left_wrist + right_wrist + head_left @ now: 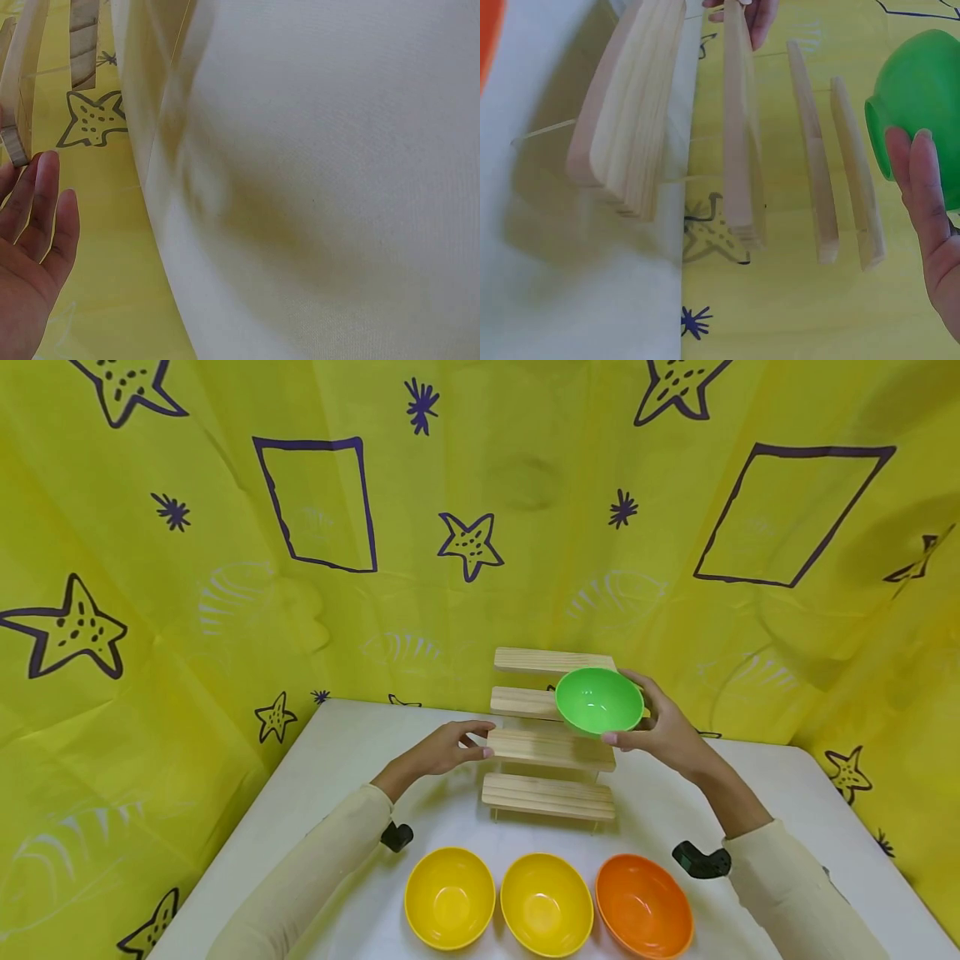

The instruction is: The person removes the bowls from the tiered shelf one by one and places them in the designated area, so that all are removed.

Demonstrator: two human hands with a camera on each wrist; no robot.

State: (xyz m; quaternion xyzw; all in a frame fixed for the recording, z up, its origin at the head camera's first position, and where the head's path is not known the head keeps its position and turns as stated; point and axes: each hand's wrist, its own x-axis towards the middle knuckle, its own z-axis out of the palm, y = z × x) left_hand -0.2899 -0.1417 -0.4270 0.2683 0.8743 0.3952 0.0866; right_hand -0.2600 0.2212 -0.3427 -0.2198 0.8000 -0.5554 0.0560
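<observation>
In the head view, my right hand holds a glossy green bowl by its right side, thumb near the rim, over the upper steps of a wooden tiered shelf. The bowl's mouth tilts toward the head camera. Two fingers lie along the outside of the green bowl in the right wrist view. My left hand pinches the left end of the shelf's second step from the bottom, thumb and fingers on either side of the board. The left wrist view shows the other fingers extended beside that board end.
Two yellow bowls and an orange bowl stand in a row on the white table, in front of the shelf. Yellow cloth printed with starfish and fish surrounds the table at the back and sides.
</observation>
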